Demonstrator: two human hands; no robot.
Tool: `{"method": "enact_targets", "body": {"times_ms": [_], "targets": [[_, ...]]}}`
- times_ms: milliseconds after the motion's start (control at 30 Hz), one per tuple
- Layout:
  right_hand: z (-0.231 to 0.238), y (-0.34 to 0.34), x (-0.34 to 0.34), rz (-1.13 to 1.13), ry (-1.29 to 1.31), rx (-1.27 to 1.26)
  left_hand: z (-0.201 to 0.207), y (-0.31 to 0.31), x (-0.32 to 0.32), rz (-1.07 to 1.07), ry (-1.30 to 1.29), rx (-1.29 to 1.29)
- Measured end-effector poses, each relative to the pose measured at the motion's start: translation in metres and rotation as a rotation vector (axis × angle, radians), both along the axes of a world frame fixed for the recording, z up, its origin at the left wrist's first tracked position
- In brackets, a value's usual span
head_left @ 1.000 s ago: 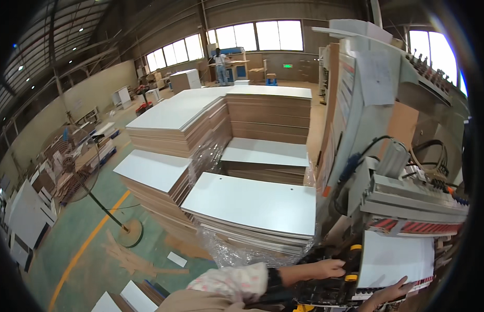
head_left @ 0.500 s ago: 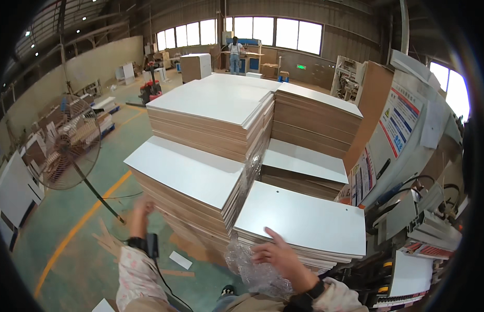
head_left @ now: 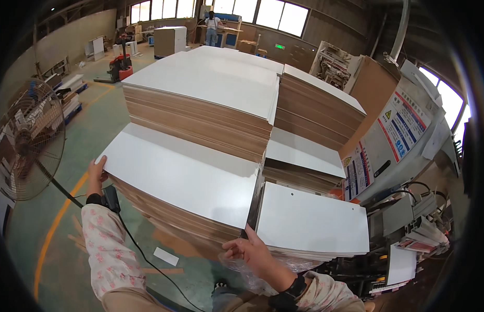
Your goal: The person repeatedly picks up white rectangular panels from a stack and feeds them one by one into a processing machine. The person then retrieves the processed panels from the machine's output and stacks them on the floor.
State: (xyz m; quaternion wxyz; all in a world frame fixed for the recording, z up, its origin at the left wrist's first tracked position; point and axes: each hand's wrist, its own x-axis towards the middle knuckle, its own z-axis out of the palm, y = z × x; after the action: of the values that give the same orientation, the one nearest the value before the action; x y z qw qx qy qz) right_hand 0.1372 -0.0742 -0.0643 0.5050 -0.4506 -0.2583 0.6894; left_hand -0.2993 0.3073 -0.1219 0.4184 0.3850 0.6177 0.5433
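A white board lies on top of the near stack, its brown edges layered below. At the far-left corner of that board, my left hand is closed on the edge, thumb on top and fingers partly hidden beneath. My right hand is at the near-right corner, index finger pointing up against the board's side and the other fingers loosely apart. To its right sits a lower stack topped by a white board with small dark holes. Clear plastic wrap hangs below my right hand.
Taller board stacks rise behind. A grey machine cabinet with label sheets stands on the right, a floor fan on the left. A red pallet truck and a person are farther back. Offcuts litter the green floor.
My left hand has moved left and up onto the board's corner and closed on it. My right hand has shifted slightly left and down to the near-right corner. The view has tilted down.
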Motion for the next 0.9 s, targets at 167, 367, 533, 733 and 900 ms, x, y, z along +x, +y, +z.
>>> {"method": "enact_targets", "body": {"times_ms": [167,367,533,733,900], "targets": [[0.001,-0.004,-0.005,-0.093,0.173,0.018,0.003,0.003,0.017,-0.08,0.053,0.0],[-0.002,-0.01,0.0,-0.062,0.281,0.018,0.007,-0.006,0.012,-0.026,-0.035,0.02],[0.004,-0.011,0.012,-0.034,0.319,-0.032,-0.008,-0.012,-0.011,-0.051,-0.232,0.008],[-0.008,-0.011,0.06,-0.005,-0.23,-0.092,0.002,-0.07,-0.009,0.029,-0.403,-0.007],[-0.003,0.021,0.083,-0.064,-0.119,-0.116,0.051,-0.134,-0.004,-0.048,-0.427,0.04]]}}
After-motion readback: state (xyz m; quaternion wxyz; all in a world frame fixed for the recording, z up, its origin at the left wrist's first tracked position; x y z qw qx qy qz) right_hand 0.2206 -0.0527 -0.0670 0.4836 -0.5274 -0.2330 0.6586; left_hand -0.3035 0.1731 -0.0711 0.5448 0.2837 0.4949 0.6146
